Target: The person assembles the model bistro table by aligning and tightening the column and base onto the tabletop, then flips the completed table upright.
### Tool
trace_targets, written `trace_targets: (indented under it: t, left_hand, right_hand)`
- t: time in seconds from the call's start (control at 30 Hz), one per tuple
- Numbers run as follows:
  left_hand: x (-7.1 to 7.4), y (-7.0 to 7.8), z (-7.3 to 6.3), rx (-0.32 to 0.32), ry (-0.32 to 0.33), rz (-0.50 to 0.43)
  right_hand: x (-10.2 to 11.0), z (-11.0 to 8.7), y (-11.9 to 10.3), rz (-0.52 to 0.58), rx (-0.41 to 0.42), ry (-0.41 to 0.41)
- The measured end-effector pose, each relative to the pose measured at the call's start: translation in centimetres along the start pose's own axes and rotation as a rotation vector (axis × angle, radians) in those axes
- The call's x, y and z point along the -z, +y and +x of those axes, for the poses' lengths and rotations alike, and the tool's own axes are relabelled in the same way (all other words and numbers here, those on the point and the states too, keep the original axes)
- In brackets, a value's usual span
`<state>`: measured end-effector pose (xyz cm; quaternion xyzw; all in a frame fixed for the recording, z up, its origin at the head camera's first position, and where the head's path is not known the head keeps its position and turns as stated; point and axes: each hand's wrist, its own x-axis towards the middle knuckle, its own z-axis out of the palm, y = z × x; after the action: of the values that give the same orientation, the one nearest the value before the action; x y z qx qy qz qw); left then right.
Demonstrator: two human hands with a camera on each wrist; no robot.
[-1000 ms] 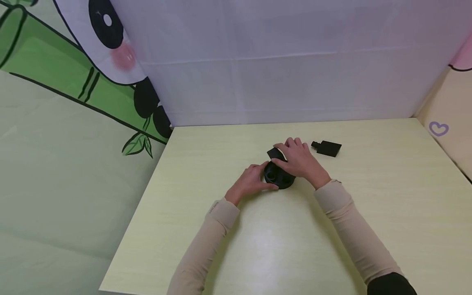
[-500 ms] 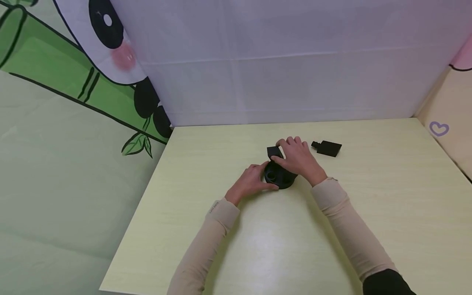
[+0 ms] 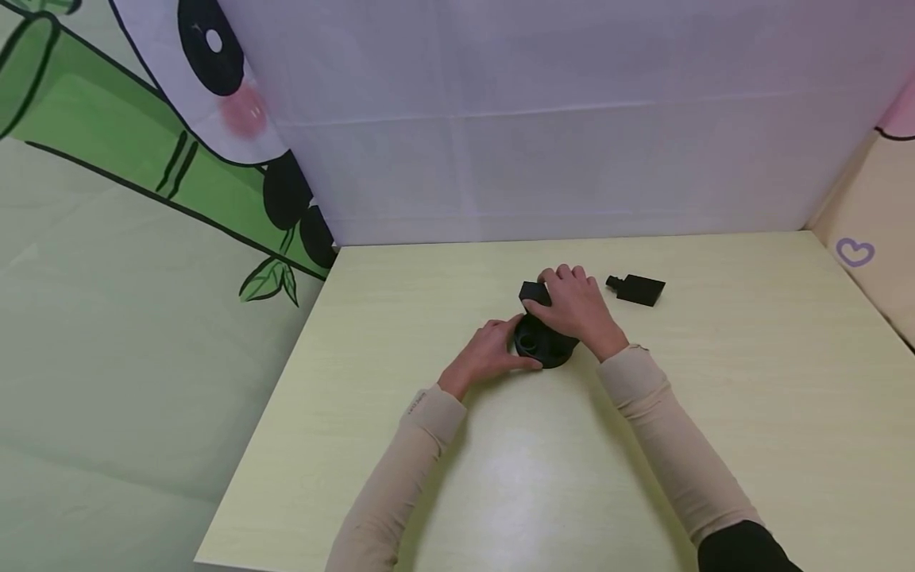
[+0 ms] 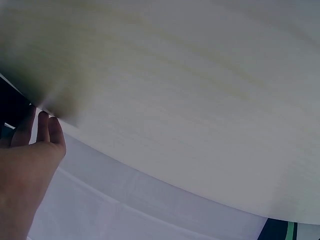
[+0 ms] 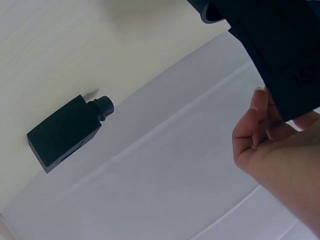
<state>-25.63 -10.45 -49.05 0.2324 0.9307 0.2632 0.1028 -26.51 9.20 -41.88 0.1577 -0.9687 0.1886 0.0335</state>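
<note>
A round black base (image 3: 542, 349) with a circular hole in its top rests on the table. My left hand (image 3: 486, 352) grips its left side, thumb at the front and fingers at the back. In the left wrist view, the fingers of that hand (image 4: 35, 155) meet a dark edge at the frame's left. My right hand (image 3: 577, 308) holds a black rectangular block (image 3: 533, 294) at the back of the base. Up close in the right wrist view, the held block (image 5: 282, 57) carries a faint number-like mark. Its lower end is largely hidden from the head camera.
A second black block (image 3: 640, 290) with a short round peg lies on the pale table (image 3: 722, 373), right of my right hand. A pale lilac cloth (image 3: 557, 159) stands behind the table's back edge. Printed cloth (image 3: 121, 262) hangs along the left.
The held block has turned from a slanted to a more upright position behind the base. My right hand and forearm shifted slightly left; the left hand keeps its grip.
</note>
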Motion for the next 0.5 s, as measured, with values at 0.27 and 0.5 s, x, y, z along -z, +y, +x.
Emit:
trace_targets:
  t: [0.27, 0.5]
  left_hand:
    - [0.08, 0.14, 0.0, -0.02, 0.004, 0.003]
    - [0.01, 0.17, -0.01, -0.008, 0.001, 0.002]
  right_hand:
    - [-0.17, 0.04, 0.17, 0.003, -0.048, 0.045]
    - [-0.33, -0.08, 0.39, -0.02, -0.078, 0.062]
